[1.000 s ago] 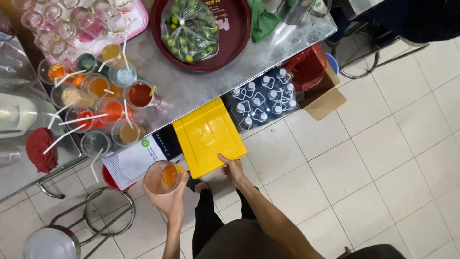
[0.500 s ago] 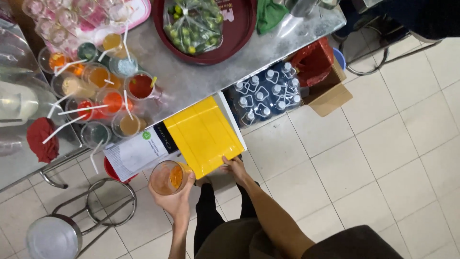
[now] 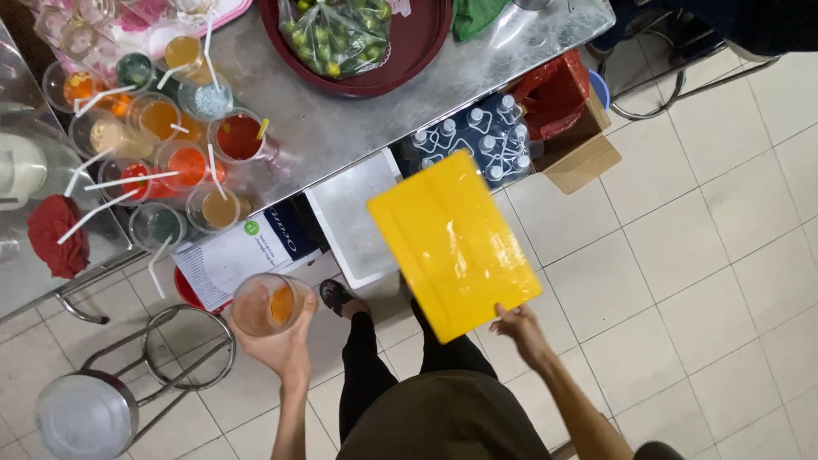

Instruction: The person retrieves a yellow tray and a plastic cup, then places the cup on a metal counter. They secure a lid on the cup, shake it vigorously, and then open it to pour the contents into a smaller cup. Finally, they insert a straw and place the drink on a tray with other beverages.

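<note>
My left hand (image 3: 281,345) holds a clear plastic cup (image 3: 266,304) with some orange stuff in it, out over the floor in front of the steel counter (image 3: 341,128). My right hand (image 3: 521,330) grips the near edge of a yellow lid (image 3: 452,243), lifted and swung to the right. Under it a white box (image 3: 354,217) stands uncovered beneath the counter's edge.
Several jars with coloured fillings and white spoons (image 3: 170,153) crowd the counter's left. A dark red tray (image 3: 409,51) holds a bag of green limes (image 3: 336,34). Packed water bottles (image 3: 473,140), a cardboard box (image 3: 579,149) and a metal stool (image 3: 162,358) stand on the tiled floor.
My right hand has lifted the yellow lid off the white box and swung it right, uncovering the box. The cup in my left hand stays about where it was.
</note>
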